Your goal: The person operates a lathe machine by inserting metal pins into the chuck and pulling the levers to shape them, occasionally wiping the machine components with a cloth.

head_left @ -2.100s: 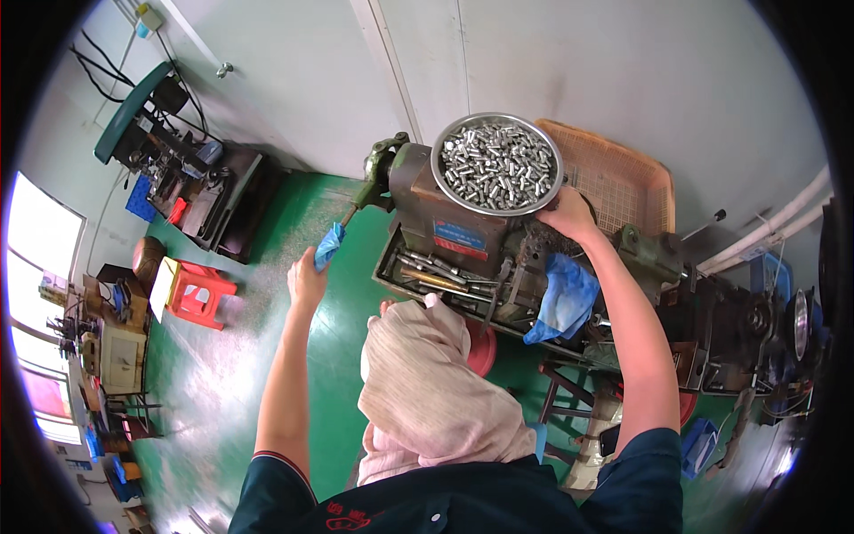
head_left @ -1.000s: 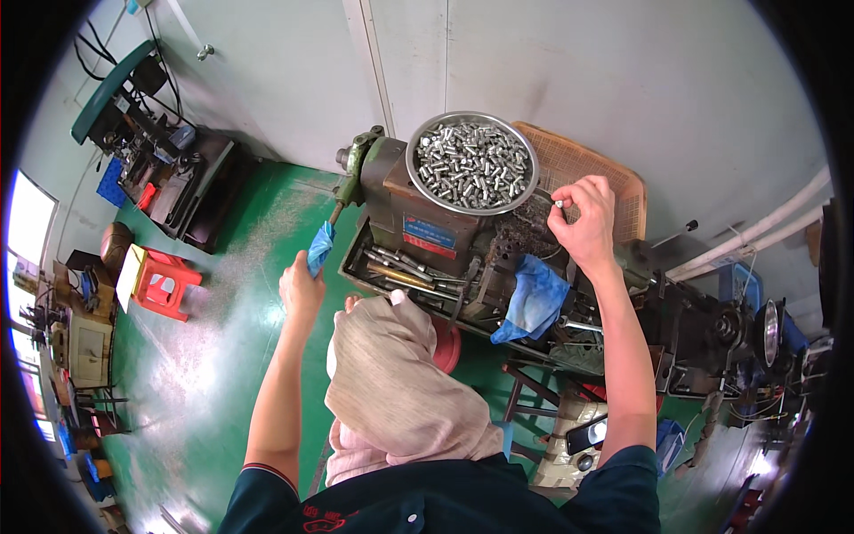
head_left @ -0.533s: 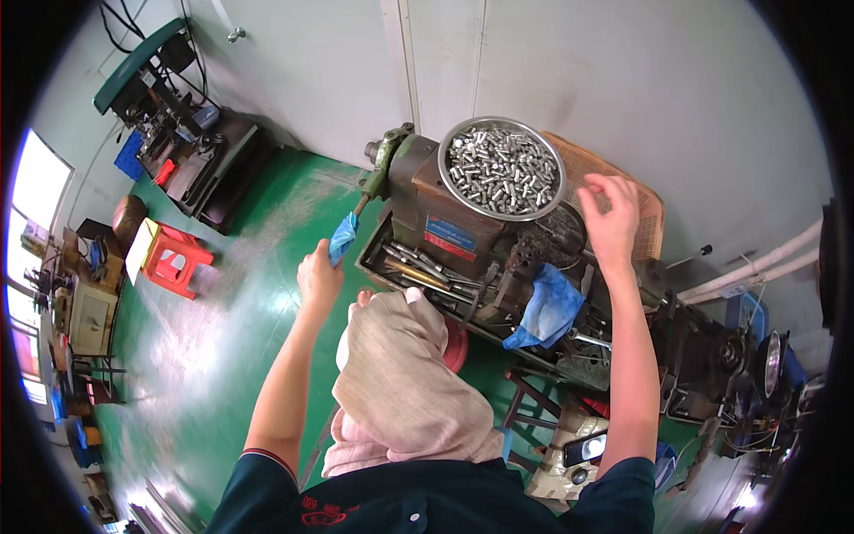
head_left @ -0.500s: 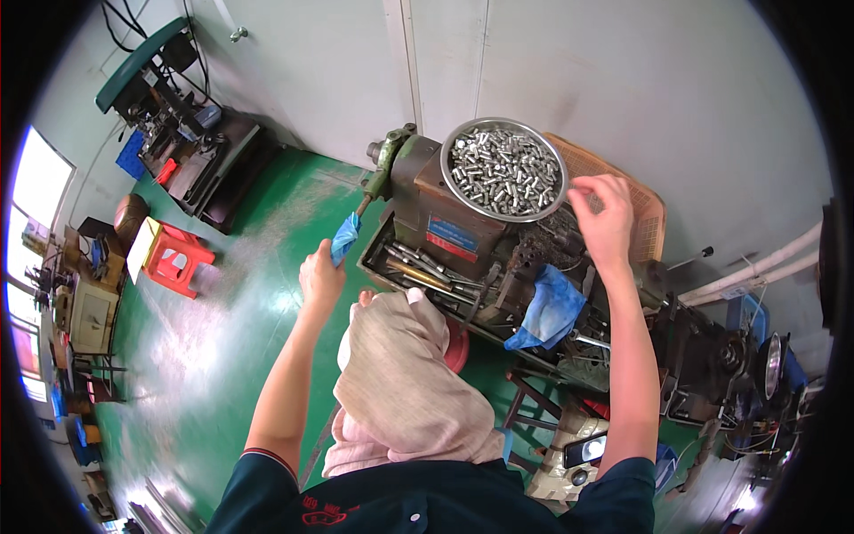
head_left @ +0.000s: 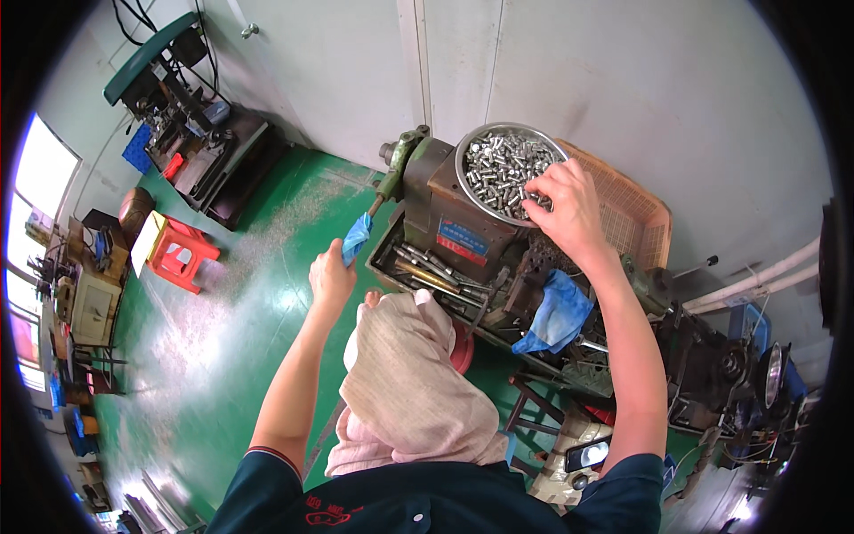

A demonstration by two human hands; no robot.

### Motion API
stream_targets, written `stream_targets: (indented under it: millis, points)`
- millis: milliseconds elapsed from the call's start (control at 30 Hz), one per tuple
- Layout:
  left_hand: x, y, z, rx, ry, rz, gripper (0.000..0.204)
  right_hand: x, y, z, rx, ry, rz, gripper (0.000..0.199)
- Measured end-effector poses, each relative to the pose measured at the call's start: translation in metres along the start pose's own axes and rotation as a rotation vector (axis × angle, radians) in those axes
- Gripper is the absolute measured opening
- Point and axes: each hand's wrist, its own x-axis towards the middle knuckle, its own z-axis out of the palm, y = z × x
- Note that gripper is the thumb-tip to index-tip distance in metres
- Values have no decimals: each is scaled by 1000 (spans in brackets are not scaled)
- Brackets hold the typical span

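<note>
My left hand [head_left: 332, 278] is closed around the end of a lever handle [head_left: 358, 238] wrapped in blue cloth, which joins the green lathe-like machine [head_left: 425, 165] on its left side. My right hand [head_left: 569, 206] reaches over the right rim of a round steel bowl [head_left: 471, 190] resting on top of the machine. Its fingers are curled in toward small shiny metal pins [head_left: 503, 171] that heap the bowl; whether a pin is between the fingertips is hidden. A blue rag [head_left: 556, 311] lies on the machine just below my right forearm.
An orange plastic basket [head_left: 633, 214] stands behind the machine, against the wall. Rods and tools fill a tray [head_left: 436, 271] along its front. A beige cloth [head_left: 414, 378] covers my lap. At left are a red stool [head_left: 182, 256] and a drill press [head_left: 182, 116]; a phone [head_left: 587, 456] lies at lower right.
My right hand has moved left from beside the bowl's rim to over the pins, its fingers now among them. The left hand keeps its hold on the lever. The view has shifted slightly.
</note>
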Motion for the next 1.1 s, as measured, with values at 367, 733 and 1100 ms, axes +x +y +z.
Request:
stream_targets:
  millis: [367,733,1100]
  points:
    - [1,-1,2,7,-2,-5,23,-6,35,-15,768,127,417,9]
    - [2,0,3,-5,23,36,21,-54,78,45,316,-113,660,19]
    - [2,0,1,11,1,29,25,-59,70,61,279,-205,591,15]
